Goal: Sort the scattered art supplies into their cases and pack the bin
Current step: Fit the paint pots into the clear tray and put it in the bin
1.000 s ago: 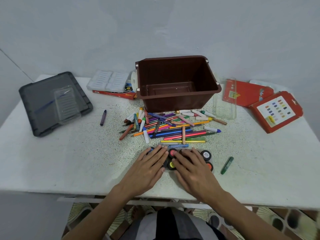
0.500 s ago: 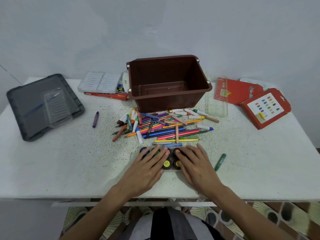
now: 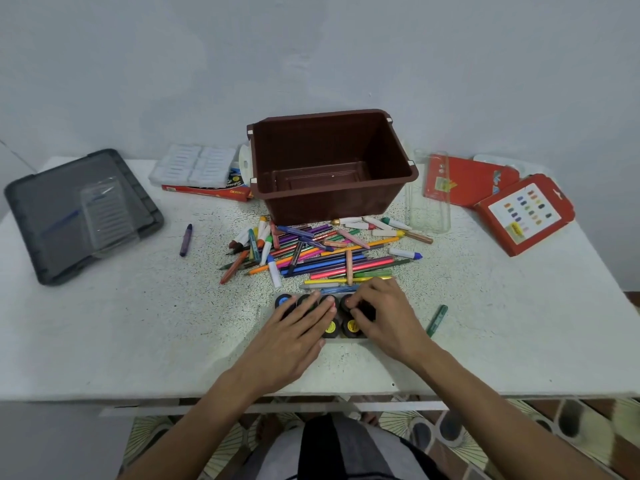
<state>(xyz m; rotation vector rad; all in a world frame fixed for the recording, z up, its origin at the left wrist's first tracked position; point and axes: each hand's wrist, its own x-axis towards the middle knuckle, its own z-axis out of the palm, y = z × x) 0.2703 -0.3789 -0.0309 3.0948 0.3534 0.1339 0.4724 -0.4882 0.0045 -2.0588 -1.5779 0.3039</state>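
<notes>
Some paint pots (image 3: 330,328) hide under both hands, so I cannot count them all. One blue lid and two yellow lids show well. The pots sit at the front of the white table (image 3: 104,341). The left hand (image 3: 294,336) lies flat on them with straight fingers. The right hand (image 3: 386,318) curls its fingers round the pots beside it. A big pile of pens (image 3: 322,261) lies behind, too many to count. One purple crayon (image 3: 186,240) and one green crayon (image 3: 437,320) lie alone. The brown bin (image 3: 332,209) stands open behind the pile. One grey lid (image 3: 34,209) holds one clear tray (image 3: 107,216).
</notes>
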